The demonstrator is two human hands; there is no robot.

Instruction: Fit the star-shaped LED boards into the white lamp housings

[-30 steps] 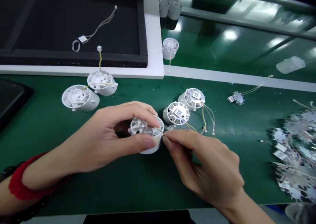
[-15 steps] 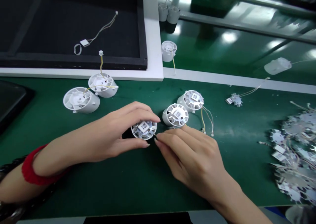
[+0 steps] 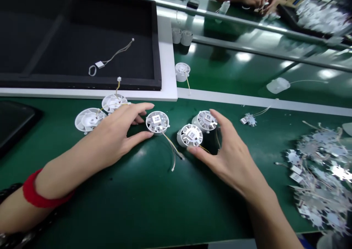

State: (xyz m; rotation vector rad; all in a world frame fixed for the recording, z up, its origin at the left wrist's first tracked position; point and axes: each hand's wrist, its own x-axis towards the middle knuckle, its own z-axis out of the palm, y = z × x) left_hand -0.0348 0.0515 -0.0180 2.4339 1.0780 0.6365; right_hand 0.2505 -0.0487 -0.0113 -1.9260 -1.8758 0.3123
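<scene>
We're arranging fan housings (image 3: 157,122), seemingly, in from the desk's (image 3: 154,205) near edge: left hand (image 3: 110,139) spread beside one, right hand (image 3: 233,153) spread around two; even contact matters.

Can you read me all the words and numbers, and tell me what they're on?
No words or numbers can be read.
Label on the fan by the left hand: too small.
Labels on two fans by the right hand: too small.
Pile: too blurred.
</scene>
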